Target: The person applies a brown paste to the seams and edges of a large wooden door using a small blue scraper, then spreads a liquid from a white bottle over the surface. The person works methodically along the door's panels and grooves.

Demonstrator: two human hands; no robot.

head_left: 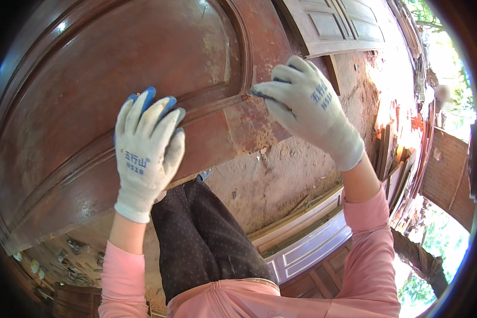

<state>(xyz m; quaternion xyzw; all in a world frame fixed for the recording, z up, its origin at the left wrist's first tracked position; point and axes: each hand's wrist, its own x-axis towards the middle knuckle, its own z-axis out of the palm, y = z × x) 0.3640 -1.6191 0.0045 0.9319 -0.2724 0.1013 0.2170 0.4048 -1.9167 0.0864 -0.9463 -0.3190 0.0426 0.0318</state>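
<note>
Wooden panel: one large reddish-brown panel [143, 58] with a curved moulding, lying beneath and beyond both hands, across the left and upper middle of the view.
Left hand: gloved hand [146, 148] above the panel's near part, back upward; all five digits extended and slightly spread, pointing away from the body, nothing seen in the grasp. Contact with the wood: cannot tell.
Right hand: gloved hand [307, 103] at the panel's right end, fingers bent; thumb and forefinger tips point left, at or just above the corner of the moulding [244, 58]. Whether they pinch something small: cannot tell.
Worn patch: pale, scuffed surface [257, 124] on the panel's border, just below the right fingertips.
Hidden: palms of both hands; the wood directly under the left hand; the wearer's lower legs, beneath the panel.
Cut off: panel's far left and top, lost at the dark fisheye rim.
Hard to make out: small blue item [204, 174] at the panel's near edge; sunlit pile of timber [395, 143] at right, glare-washed.
Count: hands 2; white gloves with blue fingertips 2; pink sleeves [363, 254] 2; dark patterned trousers [206, 238], one pair; further panelled piece [334, 21] at upper right, 1.
</note>
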